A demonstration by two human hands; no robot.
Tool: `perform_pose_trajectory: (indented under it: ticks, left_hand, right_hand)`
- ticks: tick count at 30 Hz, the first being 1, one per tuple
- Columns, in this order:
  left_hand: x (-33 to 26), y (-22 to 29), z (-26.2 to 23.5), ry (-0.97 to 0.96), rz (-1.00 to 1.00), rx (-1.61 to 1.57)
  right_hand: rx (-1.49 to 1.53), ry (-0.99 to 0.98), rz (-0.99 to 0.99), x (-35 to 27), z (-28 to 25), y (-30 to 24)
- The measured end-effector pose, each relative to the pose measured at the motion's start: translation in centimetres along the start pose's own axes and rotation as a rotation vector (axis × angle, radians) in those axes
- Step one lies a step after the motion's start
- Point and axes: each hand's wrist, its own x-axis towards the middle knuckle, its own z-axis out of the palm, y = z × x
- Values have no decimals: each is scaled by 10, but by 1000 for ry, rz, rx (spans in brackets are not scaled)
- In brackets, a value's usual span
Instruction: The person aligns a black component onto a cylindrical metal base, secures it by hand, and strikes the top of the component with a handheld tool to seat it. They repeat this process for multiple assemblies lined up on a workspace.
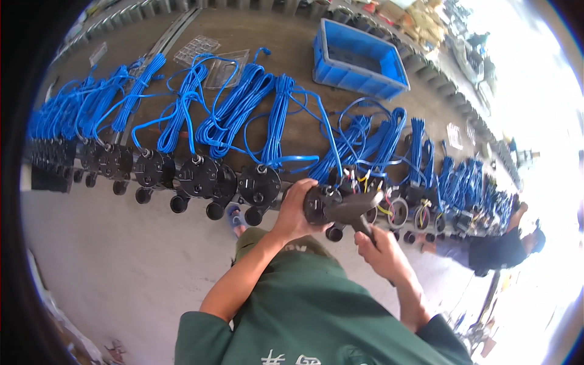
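My left hand is wrapped round the side of a round black pump housing at the table's near edge. In my right hand is a hammer, gripped by its dark handle. The hammer head lies over the right side of the housing in this view; whether it touches cannot be told. Left of my left hand stands another black housing with a blue cable joined to its top. To the right, an uncovered unit shows coloured wires and a grey ring.
Coiled blue cables lie along the table behind the row of housings. A blue crate and clear plastic trays sit farther back. At the far right a co-worker stands by the same row.
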Motion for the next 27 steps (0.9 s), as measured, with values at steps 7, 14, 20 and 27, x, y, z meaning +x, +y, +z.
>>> perform_pose_trajectory:
  ticks: [7,14,20,27]
  left_hand:
    - [-7,-15,3,-72,-66,-76]
    - [-8,5,-2,-113,-1,94]
    - [-97,-40,-2,-321,-673,163]
    - [-108,-89,55,-136,-1307,-513]
  right_hand:
    - [-204,112,-322,19,35,-6]
    - [192,15,-65,-10,-16,23]
    - [263,204,-16,-26,-6,69]
    - [256,108,42,-18,41,119]
